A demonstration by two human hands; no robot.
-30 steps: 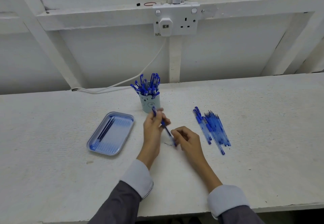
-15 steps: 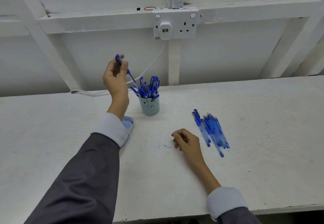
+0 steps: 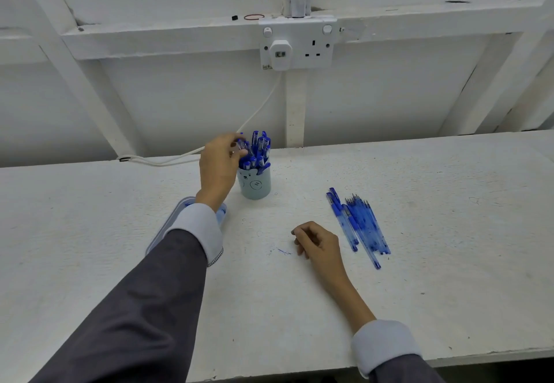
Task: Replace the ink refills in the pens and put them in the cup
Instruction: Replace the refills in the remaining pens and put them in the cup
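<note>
A pale blue cup [image 3: 255, 184] with a bear face stands mid-table, filled with several blue pens [image 3: 260, 146]. My left hand [image 3: 218, 164] reaches to the cup's left rim and pinches the top of one blue pen [image 3: 244, 146] that stands in the cup. My right hand [image 3: 317, 241] rests on the table with loosely curled fingers and holds nothing. To its right lies a pile of blue pens and refills [image 3: 358, 224].
A blue tray [image 3: 177, 223] lies under my left forearm, mostly hidden. A white cable [image 3: 168, 159] runs from the wall socket [image 3: 295, 45] along the table's back edge. A small blue ink mark [image 3: 283, 251] sits left of my right hand.
My left hand carried the pen up from beside my right hand, then lowered it into the cup. My right hand let go and stayed on the table.
</note>
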